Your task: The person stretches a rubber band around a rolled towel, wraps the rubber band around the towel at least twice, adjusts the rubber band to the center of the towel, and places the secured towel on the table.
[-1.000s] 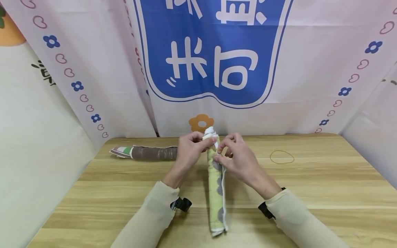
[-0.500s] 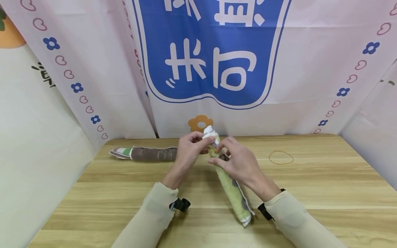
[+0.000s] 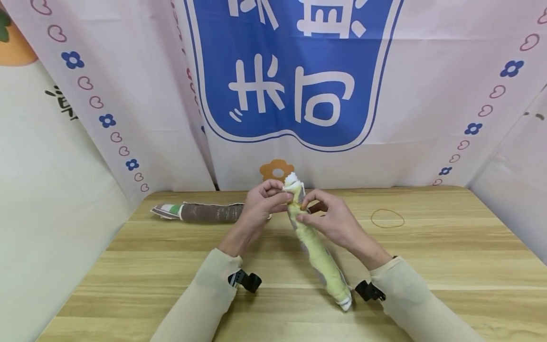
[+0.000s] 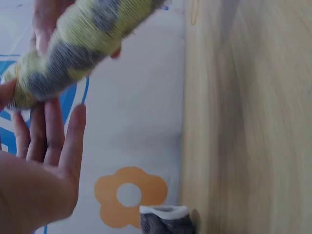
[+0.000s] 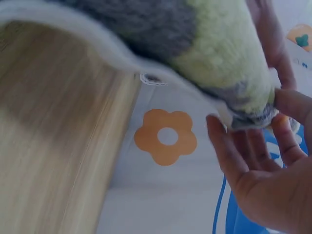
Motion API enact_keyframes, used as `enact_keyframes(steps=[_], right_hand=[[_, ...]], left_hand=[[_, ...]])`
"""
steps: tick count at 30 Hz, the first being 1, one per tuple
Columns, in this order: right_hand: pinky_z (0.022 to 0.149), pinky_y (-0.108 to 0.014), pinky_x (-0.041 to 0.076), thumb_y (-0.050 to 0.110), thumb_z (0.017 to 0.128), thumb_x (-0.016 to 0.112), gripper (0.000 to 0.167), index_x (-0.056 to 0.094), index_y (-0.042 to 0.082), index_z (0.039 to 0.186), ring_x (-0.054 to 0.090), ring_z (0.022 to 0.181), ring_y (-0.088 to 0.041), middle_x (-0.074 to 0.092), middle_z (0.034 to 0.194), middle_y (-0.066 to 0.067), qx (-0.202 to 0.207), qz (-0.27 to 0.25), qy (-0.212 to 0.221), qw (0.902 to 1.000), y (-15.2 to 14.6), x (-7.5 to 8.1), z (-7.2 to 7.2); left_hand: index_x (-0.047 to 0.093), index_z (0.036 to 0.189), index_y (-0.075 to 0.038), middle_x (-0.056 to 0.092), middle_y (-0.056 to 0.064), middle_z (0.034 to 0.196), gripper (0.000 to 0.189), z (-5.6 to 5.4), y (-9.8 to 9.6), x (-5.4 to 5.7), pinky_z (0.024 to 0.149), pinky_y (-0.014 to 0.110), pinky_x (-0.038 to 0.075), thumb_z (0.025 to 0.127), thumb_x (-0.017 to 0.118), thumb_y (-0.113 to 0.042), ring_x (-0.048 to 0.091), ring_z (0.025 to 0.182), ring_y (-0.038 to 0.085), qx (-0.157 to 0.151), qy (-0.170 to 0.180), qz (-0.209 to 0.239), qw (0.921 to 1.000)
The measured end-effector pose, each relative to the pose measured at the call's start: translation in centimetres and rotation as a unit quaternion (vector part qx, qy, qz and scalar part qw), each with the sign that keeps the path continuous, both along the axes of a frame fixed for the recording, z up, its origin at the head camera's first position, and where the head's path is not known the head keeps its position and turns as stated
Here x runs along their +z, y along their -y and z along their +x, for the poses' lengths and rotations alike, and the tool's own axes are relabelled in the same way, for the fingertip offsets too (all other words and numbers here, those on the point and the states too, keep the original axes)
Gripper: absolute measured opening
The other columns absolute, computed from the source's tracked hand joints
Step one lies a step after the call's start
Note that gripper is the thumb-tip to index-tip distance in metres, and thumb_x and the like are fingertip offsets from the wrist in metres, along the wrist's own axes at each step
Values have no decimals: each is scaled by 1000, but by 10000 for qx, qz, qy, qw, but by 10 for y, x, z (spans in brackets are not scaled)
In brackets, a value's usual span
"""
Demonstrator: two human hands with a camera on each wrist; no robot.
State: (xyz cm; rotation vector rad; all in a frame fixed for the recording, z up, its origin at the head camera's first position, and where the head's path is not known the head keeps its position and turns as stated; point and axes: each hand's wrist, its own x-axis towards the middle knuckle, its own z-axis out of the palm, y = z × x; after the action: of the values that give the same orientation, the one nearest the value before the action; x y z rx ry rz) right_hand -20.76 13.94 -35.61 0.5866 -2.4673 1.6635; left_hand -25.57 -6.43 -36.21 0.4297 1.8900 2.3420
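A rolled yellow-green towel (image 3: 319,254) with grey patches slants between my hands, its white-edged upper end pointing away and its lower end toward the front right. My left hand (image 3: 261,205) pinches the roll near that upper end between thumb and fingers. Just below, my right hand (image 3: 335,219) holds the roll's neck by thumb and forefinger. A thin tan rubber band (image 4: 17,77) circles the narrowed neck in the left wrist view. The right wrist view shows the towel's white edge (image 5: 146,66) standing off the roll.
Behind my left hand lies a brown rolled towel (image 3: 211,213) with a green and white end. A loose rubber band (image 3: 387,218) rests at the right on the wooden table (image 3: 427,266). A printed curtain (image 3: 427,95) hangs along the table's back edge.
The towel's lower end has swung to the right, and the roll has turned so its plain yellow side faces up. Both hands stay near the upper end.
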Motion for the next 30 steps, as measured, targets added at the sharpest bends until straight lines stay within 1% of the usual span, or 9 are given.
enact_keyframes(steps=[3, 6, 11, 13, 17, 22, 24, 26, 30], right_hand=[[87, -45, 62, -4, 91, 79, 21, 67, 6, 104, 67, 107, -34, 62, 120, -15, -14, 52, -493, 9988, 4, -1, 0], [95, -47, 59, -12, 88, 77, 23, 69, 5, 99, 63, 113, -34, 59, 119, -14, -172, 184, -1164, 9929, 8, -1, 1], [91, -48, 59, -18, 87, 74, 27, 71, 8, 89, 64, 112, -34, 61, 118, -15, -506, 799, -2226, 9703, 12, -4, 2], [86, -47, 60, -15, 88, 75, 25, 71, 9, 89, 66, 107, -33, 63, 117, -14, -685, 1084, -2491, 9599, 12, -5, 3], [82, -43, 60, -7, 89, 78, 18, 73, 9, 95, 69, 101, -28, 67, 113, -8, -919, 1356, -2637, 9506, 11, -5, 4], [84, -39, 60, -8, 88, 80, 17, 76, 6, 97, 70, 97, -25, 70, 109, -7, -706, 1036, -2725, 9540, 7, -2, 1], [84, -39, 61, -8, 87, 81, 18, 77, 5, 98, 70, 95, -25, 70, 108, -7, -590, 1012, -2849, 9514, 5, -2, -1], [82, -37, 61, -7, 86, 84, 18, 77, 6, 98, 71, 93, -24, 70, 109, -7, -517, 1177, -3060, 9433, 3, -2, -2], [73, -37, 62, -3, 83, 89, 21, 78, 8, 97, 72, 93, -23, 69, 111, -7, -439, 1746, -3614, 9148, -2, -4, -5]], left_hand=[[62, 99, -6, 70, 5, 93, 18, 2, -2, 2, 79, 35, 63, 90, 77, -1, 71, 87, 18, 311, -94, -79, 9994], [62, 98, -6, 68, 6, 92, 19, 4, -4, 4, 76, 36, 64, 89, 79, -1, 71, 85, 19, 517, -104, -96, 9986], [63, 96, -6, 65, 6, 89, 20, 7, -6, 6, 69, 33, 64, 89, 81, -1, 68, 79, 18, 822, -11, -104, 9966], [63, 95, -6, 65, 6, 89, 20, 8, -8, 6, 67, 32, 64, 89, 82, -2, 67, 78, 17, 931, -29, -124, 9956], [64, 96, -6, 65, 7, 90, 22, 11, -9, 10, 67, 32, 63, 88, 84, -5, 68, 78, 17, 1096, -216, -186, 9936], [64, 97, -5, 65, 8, 90, 22, 11, -8, 12, 67, 33, 63, 88, 84, -4, 67, 78, 18, 1111, -287, -222, 9931], [64, 97, -5, 65, 8, 90, 22, 10, -6, 12, 67, 33, 64, 88, 84, -4, 66, 78, 18, 1048, -255, -285, 9938], [64, 97, -5, 65, 8, 89, 22, 9, -4, 13, 68, 34, 64, 89, 84, -5, 66, 78, 18, 964, -210, -382, 9944], [64, 97, -4, 65, 9, 89, 21, 8, 0, 14, 69, 36, 64, 89, 83, -4, 68, 77, 19, 725, -166, -592, 9955]])
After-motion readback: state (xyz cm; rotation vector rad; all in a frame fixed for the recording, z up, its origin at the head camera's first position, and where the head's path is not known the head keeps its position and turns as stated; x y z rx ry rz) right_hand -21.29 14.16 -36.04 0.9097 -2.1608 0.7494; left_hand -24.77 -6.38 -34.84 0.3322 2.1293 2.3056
